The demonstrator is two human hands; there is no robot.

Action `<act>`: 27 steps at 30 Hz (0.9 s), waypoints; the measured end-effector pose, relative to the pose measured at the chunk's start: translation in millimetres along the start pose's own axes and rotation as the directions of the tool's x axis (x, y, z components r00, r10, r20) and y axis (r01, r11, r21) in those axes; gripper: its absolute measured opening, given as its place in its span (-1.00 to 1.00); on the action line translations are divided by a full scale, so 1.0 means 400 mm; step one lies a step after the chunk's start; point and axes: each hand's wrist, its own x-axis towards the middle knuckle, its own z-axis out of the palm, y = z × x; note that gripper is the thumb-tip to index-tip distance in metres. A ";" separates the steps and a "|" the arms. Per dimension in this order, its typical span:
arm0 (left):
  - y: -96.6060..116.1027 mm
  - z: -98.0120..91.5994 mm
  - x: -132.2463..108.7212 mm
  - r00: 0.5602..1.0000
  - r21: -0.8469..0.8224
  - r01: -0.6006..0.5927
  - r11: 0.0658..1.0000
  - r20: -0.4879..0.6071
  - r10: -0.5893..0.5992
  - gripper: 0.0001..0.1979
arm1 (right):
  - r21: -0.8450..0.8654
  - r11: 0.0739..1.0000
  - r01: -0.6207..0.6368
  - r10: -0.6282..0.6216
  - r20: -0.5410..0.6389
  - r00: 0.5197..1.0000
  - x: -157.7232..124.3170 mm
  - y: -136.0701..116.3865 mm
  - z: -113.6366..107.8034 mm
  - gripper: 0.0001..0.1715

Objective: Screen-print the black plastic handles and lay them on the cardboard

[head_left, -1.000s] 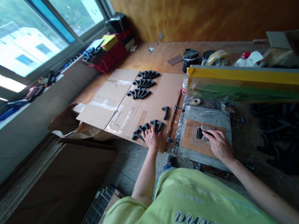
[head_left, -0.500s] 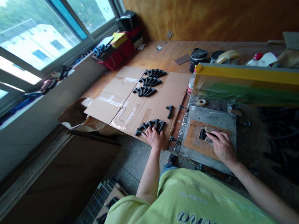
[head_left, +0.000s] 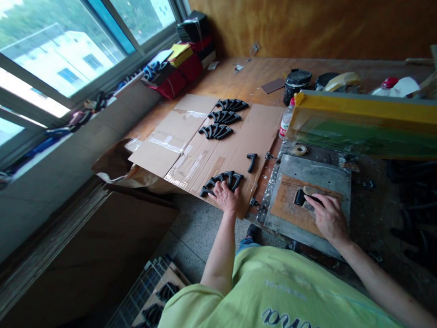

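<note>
My left hand (head_left: 226,197) lies palm down with its fingers spread over the near row of black handle-shaped parts (head_left: 226,176), touching them on the cardboard sheet (head_left: 188,173). My right hand (head_left: 330,218) is closed on the stem of another black handle (head_left: 299,197). Its broad head rests on the brown pad (head_left: 287,188) fixed to a grey metal plate (head_left: 306,167). A lone black handle (head_left: 252,162) sits on the cardboard between the near row and the plate. Farther back, several more handles (head_left: 229,116) lie overlapped in three fanned rows.
A hinged screen frame (head_left: 375,106) with yellow tape stands raised behind the plate. Beside it are a plastic bottle (head_left: 286,120), a tape roll (head_left: 300,149) and a black tub (head_left: 296,85). Dark parts (head_left: 431,205) are heaped at the right. A wire rack (head_left: 139,300) stands low at the left.
The whole view has shifted slightly, so the scene sits a little farther right. Both hands keep about the same places on the handles.
</note>
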 end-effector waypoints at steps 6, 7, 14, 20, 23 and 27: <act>0.006 -0.010 -0.013 0.987 -0.009 0.146 0.989 0.073 -0.145 -0.29 | 0.023 1.000 -0.018 0.018 0.019 1.000 -0.004 -0.001 0.000 -0.50; 0.005 -0.011 -0.011 0.988 -0.012 0.133 0.991 0.083 -0.131 -0.31 | 0.024 0.999 -0.022 0.021 0.020 1.000 -0.005 -0.002 0.000 -0.51; -0.022 -0.008 0.016 0.995 -0.004 -0.002 1.000 0.097 0.003 -0.47 | 0.013 0.998 -0.056 0.056 0.009 0.998 -0.007 -0.018 -0.003 -0.51; -0.095 0.007 0.113 0.978 -0.041 -0.180 0.983 0.097 0.183 -0.51 | -0.035 0.995 -0.089 0.088 -0.015 0.996 -0.005 -0.029 0.005 -0.52; -0.131 0.010 0.239 0.962 -0.044 -0.255 0.966 0.090 0.258 -0.50 | -0.057 0.992 -0.113 0.112 -0.012 0.994 -0.006 -0.031 0.008 -0.51; -0.156 0.013 0.449 0.939 -0.030 -0.315 0.949 0.133 0.316 -0.49 | -0.068 0.988 -0.136 0.135 -0.013 0.991 -0.007 -0.034 0.012 -0.48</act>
